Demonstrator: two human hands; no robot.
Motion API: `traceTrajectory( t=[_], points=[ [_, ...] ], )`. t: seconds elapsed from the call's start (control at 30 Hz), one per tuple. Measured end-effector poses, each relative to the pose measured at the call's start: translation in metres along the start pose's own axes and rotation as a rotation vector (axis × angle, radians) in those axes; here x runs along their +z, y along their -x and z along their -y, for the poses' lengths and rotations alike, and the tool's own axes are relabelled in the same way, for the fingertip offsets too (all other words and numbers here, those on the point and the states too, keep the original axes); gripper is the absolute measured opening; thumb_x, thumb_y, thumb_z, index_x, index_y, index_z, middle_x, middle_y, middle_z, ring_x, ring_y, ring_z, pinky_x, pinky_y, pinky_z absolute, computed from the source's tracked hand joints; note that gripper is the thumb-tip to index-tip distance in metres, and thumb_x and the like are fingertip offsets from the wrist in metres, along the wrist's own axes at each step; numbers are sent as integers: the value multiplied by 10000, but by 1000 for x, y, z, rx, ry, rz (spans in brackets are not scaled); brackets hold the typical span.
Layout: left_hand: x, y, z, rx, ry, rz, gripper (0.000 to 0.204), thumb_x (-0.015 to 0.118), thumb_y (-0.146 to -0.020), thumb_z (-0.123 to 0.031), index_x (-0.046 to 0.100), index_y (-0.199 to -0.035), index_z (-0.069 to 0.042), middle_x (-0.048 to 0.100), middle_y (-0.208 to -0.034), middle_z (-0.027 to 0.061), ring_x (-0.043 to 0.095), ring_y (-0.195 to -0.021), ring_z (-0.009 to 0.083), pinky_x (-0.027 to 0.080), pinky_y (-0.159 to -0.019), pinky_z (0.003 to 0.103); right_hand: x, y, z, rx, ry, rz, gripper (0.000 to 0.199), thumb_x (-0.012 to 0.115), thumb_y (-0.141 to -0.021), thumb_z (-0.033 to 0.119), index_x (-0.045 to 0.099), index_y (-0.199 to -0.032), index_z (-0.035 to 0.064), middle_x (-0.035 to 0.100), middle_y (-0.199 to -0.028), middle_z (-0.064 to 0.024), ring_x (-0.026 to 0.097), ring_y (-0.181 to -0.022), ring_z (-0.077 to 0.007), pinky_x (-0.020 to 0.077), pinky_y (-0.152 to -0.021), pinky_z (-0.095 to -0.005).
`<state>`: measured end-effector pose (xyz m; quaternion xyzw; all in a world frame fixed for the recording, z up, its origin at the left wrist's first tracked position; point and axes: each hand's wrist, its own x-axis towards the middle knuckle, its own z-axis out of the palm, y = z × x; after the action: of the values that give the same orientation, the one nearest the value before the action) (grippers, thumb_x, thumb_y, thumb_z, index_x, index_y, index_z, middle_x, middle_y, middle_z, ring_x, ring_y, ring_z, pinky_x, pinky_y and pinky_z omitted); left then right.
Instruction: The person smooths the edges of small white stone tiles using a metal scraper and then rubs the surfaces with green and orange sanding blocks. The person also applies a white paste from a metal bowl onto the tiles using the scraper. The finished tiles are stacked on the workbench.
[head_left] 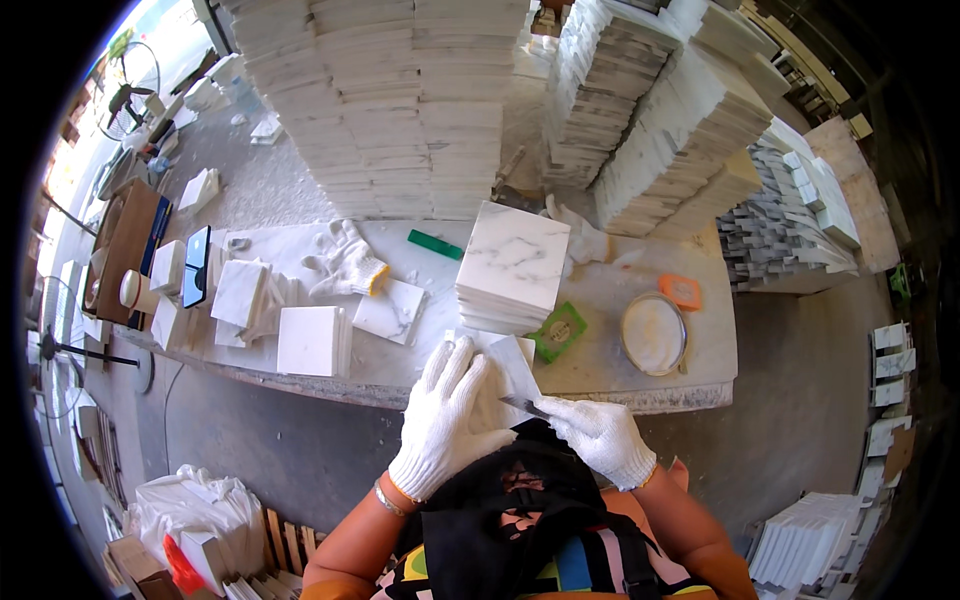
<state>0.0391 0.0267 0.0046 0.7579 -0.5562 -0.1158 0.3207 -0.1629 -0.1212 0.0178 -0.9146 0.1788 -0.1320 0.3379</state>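
Note:
My left hand (447,415), in a white knit glove, lies flat with its fingers stretched over a white marble tile (512,368) at the table's front edge. The thumb is spread toward my right hand. My right hand (597,433), gloved too, is closed on a thin dark metal scraper (523,406), its blade at the tile's near side. The glove hides the scraper's handle. Just beyond the tile stands a neat stack of grey-veined marble tiles (513,262). Beside the stack's near right corner lies a green packet (558,332).
A round pan of white powder (654,335) and an orange box (680,291) lie on the right. To the left are a loose glove (345,262), a green bar (434,244), small tile stacks (309,341) and a phone (196,266). Tall tile stacks (390,110) rise behind.

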Motion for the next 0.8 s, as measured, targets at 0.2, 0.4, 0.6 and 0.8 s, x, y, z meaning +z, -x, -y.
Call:
traceTrajectory(
  t=[0.2, 0.4, 0.6, 0.8],
  points=[
    [-2, -2, 3, 15, -8, 12, 921, 928, -571, -345, 565, -1361, -40, 465, -1509, 216, 409, -1416, 445, 426, -1101, 505, 1, -22, -7, -44, 8, -95, 354, 654, -898, -4, 692, -1243, 65, 757, -1031, -140, 749, -881, -263, 599, -771, -346],
    [-1, -1, 0, -2, -17, 17, 915, 929, -573, -340, 568, -1352, -25, 481, -1491, 226, 419, -1412, 446, 425, -1106, 500, 7, 3, 7, 81, -16, 19, 304, 711, -894, 110, 728, -1197, 112, 750, -1003, -131, 725, -827, -306, 583, -691, -384],
    [0, -3, 2, 23, -7, -4, 918, 930, -565, -334, 570, -1354, -33, 481, -1492, 226, 417, -1413, 451, 427, -1101, 508, 8, -15, -1, 39, -81, -110, 322, 714, -894, 73, 714, -1215, 86, 751, -1060, -148, 747, -835, -275, 593, -733, -360],
    [-2, 0, 0, 14, -33, 14, 944, 936, -558, -345, 561, -1365, -30, 459, -1502, 246, 387, -1424, 479, 397, -1125, 520, 12, 2, 14, 7, -84, -17, 301, 719, -888, 114, 734, -1189, 125, 749, -1054, -124, 730, -859, -313, 588, -716, -381]
  ],
)
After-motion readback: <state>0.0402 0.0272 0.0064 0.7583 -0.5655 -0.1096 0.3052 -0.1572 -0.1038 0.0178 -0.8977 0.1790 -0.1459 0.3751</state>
